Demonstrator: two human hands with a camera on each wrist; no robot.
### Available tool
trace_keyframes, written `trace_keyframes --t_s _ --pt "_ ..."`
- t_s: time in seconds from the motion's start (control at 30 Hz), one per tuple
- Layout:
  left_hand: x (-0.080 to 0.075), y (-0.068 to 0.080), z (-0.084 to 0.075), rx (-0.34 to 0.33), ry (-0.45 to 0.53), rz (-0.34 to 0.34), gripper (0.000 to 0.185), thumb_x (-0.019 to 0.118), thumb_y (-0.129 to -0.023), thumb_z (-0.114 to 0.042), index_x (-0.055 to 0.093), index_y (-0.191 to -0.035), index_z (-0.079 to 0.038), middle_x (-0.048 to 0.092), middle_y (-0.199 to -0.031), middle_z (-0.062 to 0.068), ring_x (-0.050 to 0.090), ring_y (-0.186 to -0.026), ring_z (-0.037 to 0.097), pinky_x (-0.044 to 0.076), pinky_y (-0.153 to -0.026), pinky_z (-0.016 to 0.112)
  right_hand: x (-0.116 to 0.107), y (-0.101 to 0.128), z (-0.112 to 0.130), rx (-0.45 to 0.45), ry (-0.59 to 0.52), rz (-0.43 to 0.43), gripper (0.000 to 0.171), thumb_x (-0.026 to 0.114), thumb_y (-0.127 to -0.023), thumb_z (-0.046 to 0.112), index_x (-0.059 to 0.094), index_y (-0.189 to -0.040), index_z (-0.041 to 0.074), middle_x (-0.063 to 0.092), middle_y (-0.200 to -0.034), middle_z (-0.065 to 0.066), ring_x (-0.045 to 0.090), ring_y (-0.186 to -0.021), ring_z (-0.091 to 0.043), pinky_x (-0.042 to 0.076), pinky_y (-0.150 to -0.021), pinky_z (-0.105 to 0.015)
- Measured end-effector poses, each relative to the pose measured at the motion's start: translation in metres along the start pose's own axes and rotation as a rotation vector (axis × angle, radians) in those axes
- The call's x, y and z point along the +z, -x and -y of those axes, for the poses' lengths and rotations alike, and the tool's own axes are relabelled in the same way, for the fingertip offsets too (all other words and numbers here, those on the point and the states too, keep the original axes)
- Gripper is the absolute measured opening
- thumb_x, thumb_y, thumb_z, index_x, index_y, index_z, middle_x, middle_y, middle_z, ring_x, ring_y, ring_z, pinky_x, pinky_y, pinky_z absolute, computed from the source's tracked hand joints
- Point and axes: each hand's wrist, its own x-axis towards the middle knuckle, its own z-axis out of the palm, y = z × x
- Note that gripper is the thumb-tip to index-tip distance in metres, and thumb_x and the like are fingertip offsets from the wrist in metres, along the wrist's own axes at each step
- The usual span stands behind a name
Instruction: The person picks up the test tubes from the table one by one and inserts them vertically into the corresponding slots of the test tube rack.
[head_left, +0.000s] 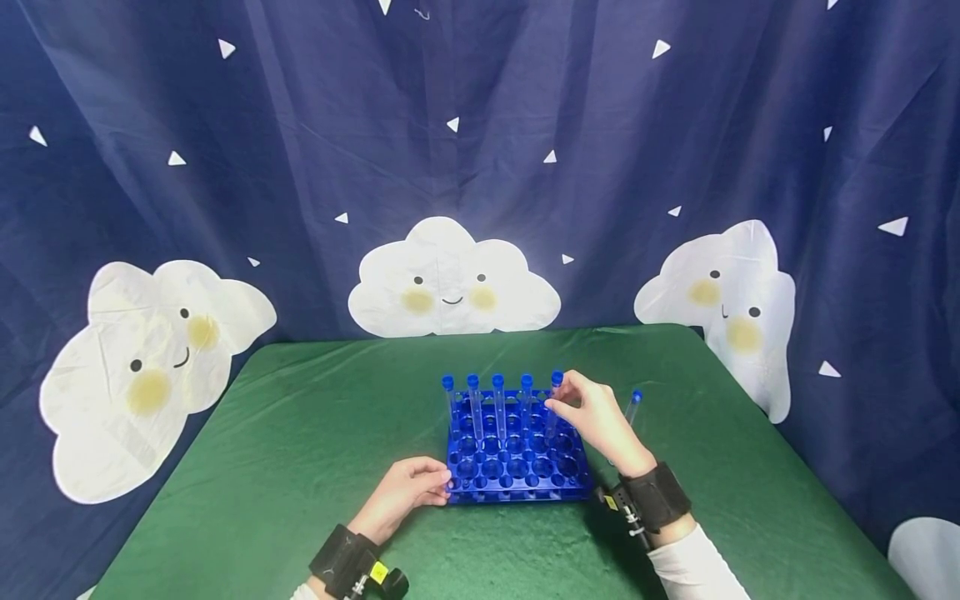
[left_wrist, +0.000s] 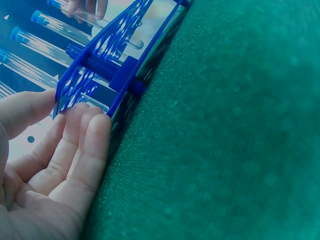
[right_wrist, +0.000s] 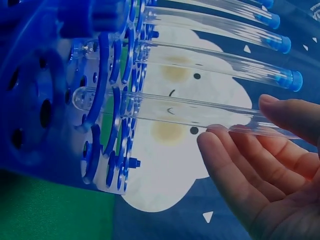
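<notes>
A blue test tube rack [head_left: 517,493] stands on the table with a row of clear, blue-capped test tubes along its far side. My left hand [head_left: 408,492] grips the rack's near left corner, thumb on the upper plate's edge and fingers against the side, as the left wrist view [left_wrist: 60,165] shows. At the rack's far right, my right hand [head_left: 600,417] pinches a test tube [right_wrist: 190,112] near its capped top between thumb and fingers. That tube's rounded lower end reaches down through a hole in the rack. Its cap [head_left: 557,377] shows in the head view.
Another blue-capped test tube [head_left: 634,402] leans to the right of the rack, partly hidden behind my right hand; its support cannot be seen. Green cloth covers the table [head_left: 300,433]. A dark blue curtain [head_left: 495,183] with white clouds hangs behind it.
</notes>
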Motion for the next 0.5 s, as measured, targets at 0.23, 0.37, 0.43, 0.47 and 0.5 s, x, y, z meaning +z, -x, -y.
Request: trace_keyframes --t_s 0.23,0.37,0.43,0.47,0.5 --pt "0.0007 0.0003 -0.0006 0.0 -0.005 -0.003 0.032 0.069 -0.09 -0.02 0.062 -0.107 0.006 0.067 -0.082 0.0 0.067 -0.075 0.012 0.062 -0.075 0.029 0.0023 0.0001 -0.0018 0.016 0.03 0.031 0.017 0.074 -0.086 0.016 0.057 -0.086 0.011 0.07 -0.083 -0.002 0.067 -0.078 -0.015 0.056 -0.067 -0.028" --pt "0.0012 0.0008 -0.0011 -0.003 -0.006 -0.006 0.033 0.069 -0.09 -0.02 0.062 -0.108 0.007 0.067 -0.083 0.0 0.067 -0.075 0.012 0.062 -0.075 0.03 0.0024 0.0003 -0.0016 0.022 0.028 0.036 0.017 0.074 -0.086 0.016 0.057 -0.087 0.012 0.07 -0.083 -0.002 0.066 -0.077 -0.014 0.055 -0.066 -0.027" --pt "0.0013 0.0011 -0.0016 -0.005 -0.002 -0.007 0.034 0.069 -0.089 -0.02 0.062 -0.108 0.007 0.067 -0.083 0.001 0.066 -0.075 0.013 0.062 -0.075 0.03 0.002 0.0004 -0.0011 0.023 0.026 0.043 0.017 0.074 -0.086 0.016 0.057 -0.087 0.012 0.07 -0.083 -0.002 0.066 -0.077 -0.014 0.054 -0.065 -0.026" --pt "0.0014 0.0011 -0.0018 -0.005 -0.003 -0.007 0.034 0.069 -0.09 -0.02 0.062 -0.108 0.008 0.067 -0.083 0.001 0.066 -0.075 0.013 0.062 -0.075 0.03 0.0017 0.0003 -0.0009 0.023 0.025 0.047 0.017 0.074 -0.086 0.016 0.057 -0.087 0.012 0.07 -0.084 -0.002 0.066 -0.077 -0.014 0.054 -0.065 -0.026" --pt "0.0013 0.0012 -0.0019 -0.004 -0.005 -0.006 0.034 0.069 -0.09 -0.02 0.062 -0.108 0.008 0.067 -0.083 0.001 0.066 -0.075 0.013 0.062 -0.075 0.03 0.0013 0.0002 -0.0008 0.022 0.026 0.05 0.017 0.074 -0.086 0.016 0.057 -0.087 0.012 0.07 -0.084 -0.002 0.066 -0.077 -0.014 0.054 -0.065 -0.026"
